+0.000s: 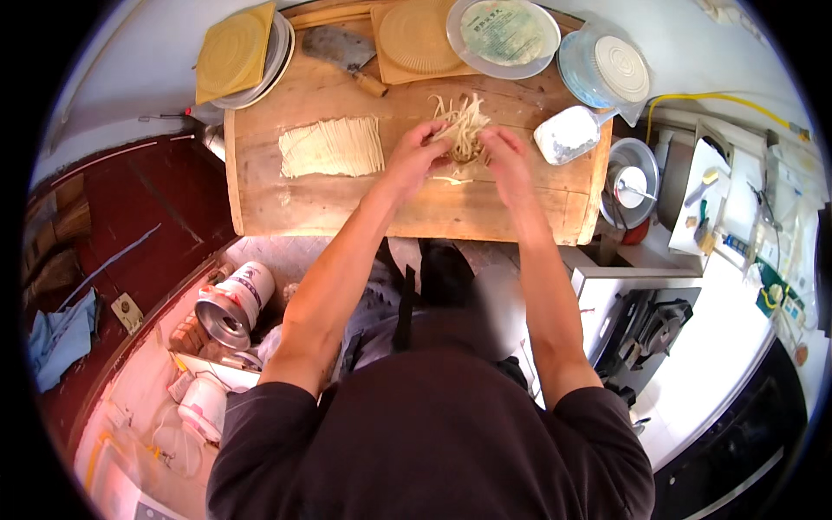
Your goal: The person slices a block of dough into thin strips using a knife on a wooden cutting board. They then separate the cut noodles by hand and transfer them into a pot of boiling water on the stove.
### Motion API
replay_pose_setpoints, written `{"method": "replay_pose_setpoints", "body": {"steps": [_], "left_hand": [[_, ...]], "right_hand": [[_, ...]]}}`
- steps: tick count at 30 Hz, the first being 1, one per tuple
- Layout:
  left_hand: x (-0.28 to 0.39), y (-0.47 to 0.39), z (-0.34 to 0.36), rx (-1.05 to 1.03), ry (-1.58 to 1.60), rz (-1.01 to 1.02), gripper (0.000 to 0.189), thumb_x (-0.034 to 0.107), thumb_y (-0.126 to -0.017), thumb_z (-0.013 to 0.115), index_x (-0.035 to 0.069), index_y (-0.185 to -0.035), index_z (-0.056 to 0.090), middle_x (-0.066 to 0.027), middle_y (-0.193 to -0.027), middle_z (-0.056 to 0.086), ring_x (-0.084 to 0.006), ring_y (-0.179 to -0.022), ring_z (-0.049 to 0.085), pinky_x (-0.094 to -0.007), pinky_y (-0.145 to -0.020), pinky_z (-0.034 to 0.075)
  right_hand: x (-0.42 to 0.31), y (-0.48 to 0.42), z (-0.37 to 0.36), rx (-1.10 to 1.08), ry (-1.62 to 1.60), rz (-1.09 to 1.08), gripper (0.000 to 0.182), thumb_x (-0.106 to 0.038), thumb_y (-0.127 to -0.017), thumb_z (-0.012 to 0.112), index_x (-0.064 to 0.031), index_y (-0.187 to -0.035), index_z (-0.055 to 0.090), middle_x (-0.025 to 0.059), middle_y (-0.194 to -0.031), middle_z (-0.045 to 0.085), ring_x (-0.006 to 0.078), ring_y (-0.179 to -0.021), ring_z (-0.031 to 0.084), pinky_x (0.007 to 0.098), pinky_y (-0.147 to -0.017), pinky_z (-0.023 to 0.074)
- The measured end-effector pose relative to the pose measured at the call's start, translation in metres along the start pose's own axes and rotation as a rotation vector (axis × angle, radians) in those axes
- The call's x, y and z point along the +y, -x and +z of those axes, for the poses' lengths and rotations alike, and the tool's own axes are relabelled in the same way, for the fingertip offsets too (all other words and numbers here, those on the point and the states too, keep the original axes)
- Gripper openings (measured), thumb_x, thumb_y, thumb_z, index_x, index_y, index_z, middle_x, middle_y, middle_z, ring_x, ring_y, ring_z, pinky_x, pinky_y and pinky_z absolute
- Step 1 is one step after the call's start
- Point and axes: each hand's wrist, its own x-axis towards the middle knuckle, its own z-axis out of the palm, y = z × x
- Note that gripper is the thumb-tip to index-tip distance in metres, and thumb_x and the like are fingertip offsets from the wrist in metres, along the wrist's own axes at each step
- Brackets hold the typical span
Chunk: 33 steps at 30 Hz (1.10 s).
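Between my hands is a loose, tangled bunch of cut noodles (467,130), its strands sticking up at the top. My left hand (419,156) grips the bunch from the left. My right hand (508,159) has its fingertips on the right side of it. A few stray strands (453,181) lie on the wooden board (416,218) just below. Left of my left hand, a flat, neat row of cut noodles (333,147) rests on the same board. Part of the bunch is hidden by my fingers.
Behind lies a cleaver (341,52) with a wooden handle. Yellow ribbed trays (419,39), a plate with a labelled packet (507,36) and an upturned plastic tub (608,68) line the back. A scoop of white powder (567,135) sits right; a metal basin (634,159) stands beyond.
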Motion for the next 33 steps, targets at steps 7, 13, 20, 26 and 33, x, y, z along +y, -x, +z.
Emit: {"method": "replay_pose_setpoints", "body": {"steps": [7, 13, 20, 26, 33], "left_hand": [[0.025, 0.009, -0.001, 0.098, -0.312, -0.054, 0.022, 0.017, -0.099, 0.061, 0.003, -0.116, 0.063, -0.0022, -0.102, 0.063, -0.0113, -0.087, 0.062, -0.0278, -0.076, 0.055], [-0.001, 0.009, -0.030, 0.037, -0.153, -0.073, 0.017, 0.018, -0.102, 0.057, 0.003, -0.110, 0.061, -0.0048, -0.105, 0.061, -0.0122, -0.087, 0.060, -0.0305, -0.081, 0.057], [-0.016, 0.005, -0.038, 0.208, -0.203, -0.080, 0.021, 0.019, -0.102, 0.055, 0.000, -0.109, 0.061, -0.0069, -0.102, 0.063, -0.0160, -0.091, 0.063, -0.0325, -0.073, 0.060], [-0.066, -0.026, -0.076, 0.393, -0.593, 0.039, 0.024, 0.019, -0.100, 0.055, 0.004, -0.118, 0.061, -0.0086, -0.109, 0.064, -0.0207, -0.095, 0.065, -0.0353, -0.073, 0.059], [-0.042, -0.036, -0.009, 0.111, -0.042, -0.314, 0.040, 0.014, -0.096, 0.059, 0.009, -0.135, 0.051, -0.0068, -0.119, 0.064, -0.0190, -0.102, 0.064, -0.0345, -0.078, 0.057]], "right_hand": [[-0.016, 0.028, -0.011, 0.027, 0.076, -0.169, 0.019, -0.012, -0.097, 0.063, -0.0003, -0.111, 0.066, 0.0022, -0.104, 0.068, 0.0107, -0.095, 0.062, 0.0255, -0.084, 0.0476], [-0.017, 0.042, -0.016, 0.018, 0.159, -0.117, 0.026, -0.015, -0.095, 0.065, 0.0011, -0.115, 0.068, 0.0003, -0.104, 0.068, 0.0078, -0.096, 0.059, 0.0244, -0.088, 0.0454], [0.017, 0.018, -0.040, 0.100, 0.920, -0.221, 0.048, -0.023, -0.087, 0.070, 0.0018, -0.127, 0.063, 0.0224, -0.124, 0.065, 0.0359, -0.116, 0.061, 0.0402, -0.100, 0.0451], [0.072, -0.042, -0.041, 0.259, 1.116, -0.219, 0.054, -0.026, -0.082, 0.069, -0.0026, -0.130, 0.061, 0.0251, -0.127, 0.063, 0.0399, -0.118, 0.059, 0.0437, -0.100, 0.0459], [0.089, -0.063, -0.017, 0.141, 0.785, 0.047, 0.053, -0.031, -0.081, 0.074, -0.0010, -0.123, 0.061, 0.0163, -0.110, 0.069, 0.0331, -0.102, 0.065, 0.0402, -0.086, 0.0525]]}}
